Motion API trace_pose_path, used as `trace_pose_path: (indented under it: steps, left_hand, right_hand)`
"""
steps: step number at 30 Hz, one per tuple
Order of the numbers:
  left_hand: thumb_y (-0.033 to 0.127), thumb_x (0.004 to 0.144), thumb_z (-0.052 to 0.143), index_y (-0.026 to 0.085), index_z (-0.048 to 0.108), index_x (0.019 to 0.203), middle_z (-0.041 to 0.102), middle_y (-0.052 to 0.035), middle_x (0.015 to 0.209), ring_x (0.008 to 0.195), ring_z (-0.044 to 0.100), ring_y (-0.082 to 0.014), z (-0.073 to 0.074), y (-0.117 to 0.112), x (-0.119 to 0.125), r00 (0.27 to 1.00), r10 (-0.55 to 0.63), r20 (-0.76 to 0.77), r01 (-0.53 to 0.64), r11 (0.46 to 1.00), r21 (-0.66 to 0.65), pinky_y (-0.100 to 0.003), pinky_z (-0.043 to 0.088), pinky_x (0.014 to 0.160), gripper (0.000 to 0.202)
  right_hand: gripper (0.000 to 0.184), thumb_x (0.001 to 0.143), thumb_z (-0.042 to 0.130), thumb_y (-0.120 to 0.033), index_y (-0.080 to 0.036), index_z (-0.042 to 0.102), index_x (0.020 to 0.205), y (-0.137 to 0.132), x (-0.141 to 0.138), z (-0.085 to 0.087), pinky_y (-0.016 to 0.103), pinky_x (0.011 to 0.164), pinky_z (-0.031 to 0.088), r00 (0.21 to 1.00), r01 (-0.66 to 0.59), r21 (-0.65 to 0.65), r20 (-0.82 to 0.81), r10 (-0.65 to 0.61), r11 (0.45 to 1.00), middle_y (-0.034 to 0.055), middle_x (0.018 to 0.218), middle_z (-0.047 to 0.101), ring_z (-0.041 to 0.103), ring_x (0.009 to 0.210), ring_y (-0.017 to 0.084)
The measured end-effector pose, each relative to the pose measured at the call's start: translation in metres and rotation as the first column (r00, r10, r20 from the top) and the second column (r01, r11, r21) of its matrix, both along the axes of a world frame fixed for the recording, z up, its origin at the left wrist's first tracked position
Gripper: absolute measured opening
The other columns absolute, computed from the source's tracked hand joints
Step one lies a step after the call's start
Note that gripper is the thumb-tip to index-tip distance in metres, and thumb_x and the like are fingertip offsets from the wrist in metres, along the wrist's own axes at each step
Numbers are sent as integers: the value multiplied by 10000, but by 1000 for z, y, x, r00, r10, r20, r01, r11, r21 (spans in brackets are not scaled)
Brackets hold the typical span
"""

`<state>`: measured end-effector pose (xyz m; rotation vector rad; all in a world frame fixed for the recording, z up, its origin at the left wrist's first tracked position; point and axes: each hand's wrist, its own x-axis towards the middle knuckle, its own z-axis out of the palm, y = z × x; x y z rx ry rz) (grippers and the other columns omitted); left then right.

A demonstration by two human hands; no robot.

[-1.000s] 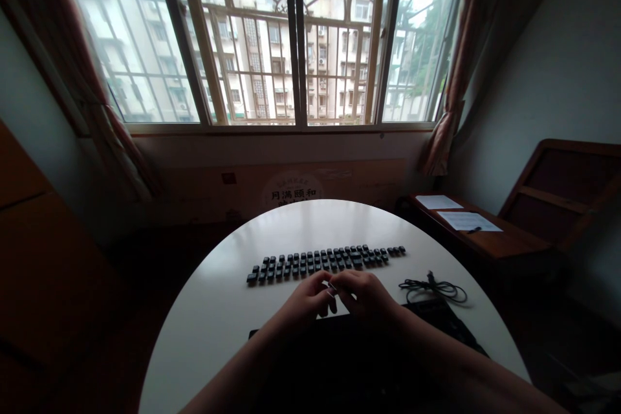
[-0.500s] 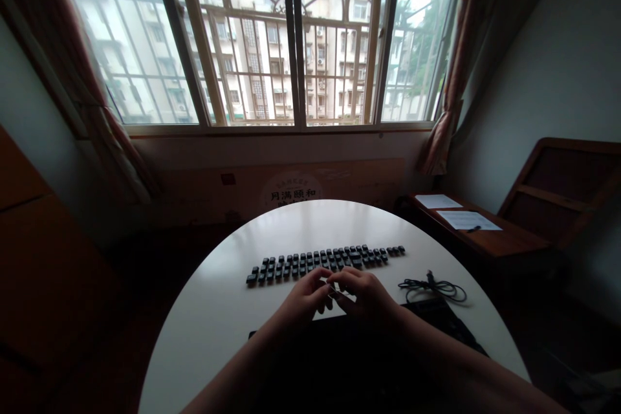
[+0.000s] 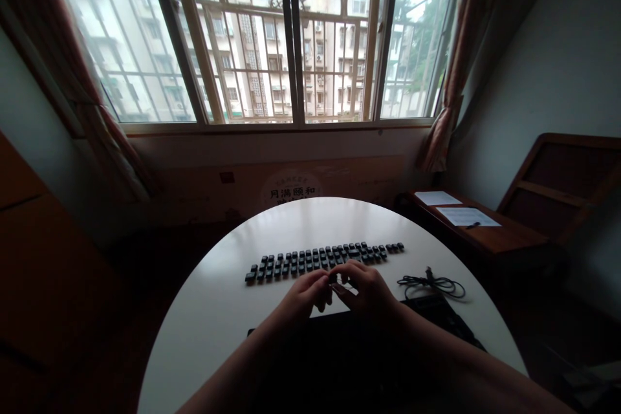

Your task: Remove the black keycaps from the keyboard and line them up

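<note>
My left hand (image 3: 308,292) and my right hand (image 3: 365,286) meet above the near edge of the rows of black keycaps (image 3: 309,261). Between their fingertips is a small dark piece (image 3: 332,278) that looks like a keycap, pinched by my left fingers. The fingers of my right hand curl round a thin, wire-like thing (image 3: 343,283), only partly visible. Beneath my hands and forearms lies a black keyboard (image 3: 334,323), very dark and largely covered by my arms.
All this is on a round white table (image 3: 204,310). A coiled black cable (image 3: 431,284) rests to the right, beside the keyboard. Farther right, a wooden chair (image 3: 524,229) carries papers (image 3: 468,216) and a pen (image 3: 473,225). A barred window (image 3: 295,39) stands ahead.
My left fingers have closed in more tightly at the fingertips, and my right fingers have arched up slightly. The keycap rows and cable stay in place; the view has shifted a little.
</note>
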<state>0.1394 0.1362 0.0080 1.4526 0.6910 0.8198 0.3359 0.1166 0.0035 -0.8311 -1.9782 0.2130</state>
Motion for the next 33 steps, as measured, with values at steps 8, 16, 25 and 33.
trace_pose_path:
  steps: [8, 16, 25, 33]
  left_hand:
    - [591, 844, 630, 125, 611, 809, 535, 1, 626, 575, 504, -117, 5, -3, 1, 999, -36, 31, 37, 999, -27, -225, 394, 521, 467]
    - [616, 821, 633, 135, 602, 816, 528, 5, 627, 581, 504, -125, 6, -4, 2, 999, -38, -2, 38, 999, -9, -236, 398, 531, 482]
    - [513, 880, 527, 161, 576, 803, 515, 16, 609, 562, 472, -126, -1, -2, 3, 982, 72, -173, -45, 987, 156, -238, 384, 531, 364]
    - [320, 889, 506, 180, 647, 842, 666, -51, 791, 736, 588, -196, 19, -17, 3, 813, 195, -549, 65, 906, 418, -282, 429, 653, 204]
  right_hand:
    - [154, 870, 684, -288, -216, 649, 1002, 3, 2, -3, 252, 591, 459, 999, 4, -23, -41, -5, 1000, 4, 781, 597, 579, 652, 141]
    - [140, 834, 683, -224, -212, 631, 964, 0, 2, 0, 249, 597, 455, 1000, -4, -65, -31, 2, 998, 7, 811, 598, 583, 673, 144]
    - [148, 810, 667, -194, -225, 622, 948, -2, -3, 5, 263, 611, 461, 992, 72, -98, 108, -61, 993, 16, 860, 653, 618, 686, 162]
    - [180, 872, 624, -332, -201, 672, 986, 14, 61, 73, 262, 548, 442, 956, 293, -95, 55, -289, 951, 21, 774, 665, 544, 556, 142]
